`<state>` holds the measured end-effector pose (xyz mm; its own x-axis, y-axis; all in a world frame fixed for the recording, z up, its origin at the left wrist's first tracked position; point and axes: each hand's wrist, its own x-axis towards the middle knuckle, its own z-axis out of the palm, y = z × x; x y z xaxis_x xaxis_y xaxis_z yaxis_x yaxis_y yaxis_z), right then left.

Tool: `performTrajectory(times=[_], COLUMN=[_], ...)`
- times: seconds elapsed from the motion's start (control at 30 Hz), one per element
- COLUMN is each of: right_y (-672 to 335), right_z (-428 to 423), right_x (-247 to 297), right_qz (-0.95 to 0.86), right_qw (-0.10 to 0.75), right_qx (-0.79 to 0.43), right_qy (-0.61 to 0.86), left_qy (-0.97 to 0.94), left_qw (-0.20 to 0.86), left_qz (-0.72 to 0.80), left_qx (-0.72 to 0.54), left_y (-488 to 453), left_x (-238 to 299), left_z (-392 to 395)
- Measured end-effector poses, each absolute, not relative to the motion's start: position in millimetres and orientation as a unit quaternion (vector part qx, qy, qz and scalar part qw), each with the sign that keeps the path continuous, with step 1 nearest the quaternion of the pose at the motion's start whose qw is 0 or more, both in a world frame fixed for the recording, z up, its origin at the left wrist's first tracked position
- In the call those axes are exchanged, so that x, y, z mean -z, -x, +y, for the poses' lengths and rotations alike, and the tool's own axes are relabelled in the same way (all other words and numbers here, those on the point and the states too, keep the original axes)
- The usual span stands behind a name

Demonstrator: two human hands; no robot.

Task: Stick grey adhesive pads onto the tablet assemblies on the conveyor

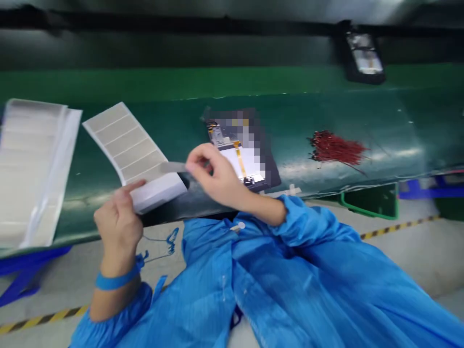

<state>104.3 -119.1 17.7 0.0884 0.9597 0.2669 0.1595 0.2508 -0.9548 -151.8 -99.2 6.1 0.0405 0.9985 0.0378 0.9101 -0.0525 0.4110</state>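
My left hand (121, 222) is closed on the lower end of a sheet of grey adhesive strips (125, 137), whose white backing bends over near the table's front edge. A grey adhesive strip (174, 167) is pinched between the thumb and finger of my right hand (221, 179). Its left end still meets the sheet at the fold. Just beyond my right hand lies an opened electronic device (226, 145), with a white panel and an orange flat cable. Part of it is hidden by my hand and by blurred picture squares.
More adhesive sheets (29, 169) are stacked at the left. To the right lies a bundle of thin red wires (339, 149). Another opened device (366, 55) rests at the back right. A green bin (369, 203) stands below the table's front edge.
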Motion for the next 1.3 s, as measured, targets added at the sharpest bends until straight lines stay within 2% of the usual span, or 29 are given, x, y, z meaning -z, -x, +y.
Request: performTrajectory(times=[0.13,0.23,0.33,0.43,0.53,0.77,1.3], right_y=[-135.6,-174.8,-212.5,-230.4,-226.4,-207.5,-207.5], right_z=[-127.4,-148.3,-170.9,-186.2,-190.5,-182.2,-180.4], right_x=[-19.0,-29.3,-37.5,-36.1,-26.8,-13.3,-16.1], right_qz=[-0.521,-0.511,-0.475,-0.459,-0.448,-0.422,-0.437], right_qw=[0.561,0.547,0.491,0.397,0.353,0.338,0.316], right_qx=[-0.418,-0.380,-0.374,-0.451,-0.501,-0.515,-0.496], right_qy=[0.490,0.544,0.627,0.655,0.651,0.665,0.681], left_qy=[-0.672,-0.731,-0.792,-0.844,-0.863,-0.884,-0.895], left_qw=[0.035,-0.033,0.042,0.131,0.168,0.160,0.167], left_qz=[0.727,0.630,0.483,0.371,0.310,0.234,0.224], left_qx=[-0.136,-0.262,-0.371,-0.365,-0.360,-0.372,-0.348], left_y=[182.2,176.7,140.3,89.2,53.2,39.4,36.4], left_x=[0.0,6.7,10.5,11.9,19.0,36.7,41.8], left_z=[-77.8,-77.9,-102.6,-133.3,-149.1,-139.2,-136.9])
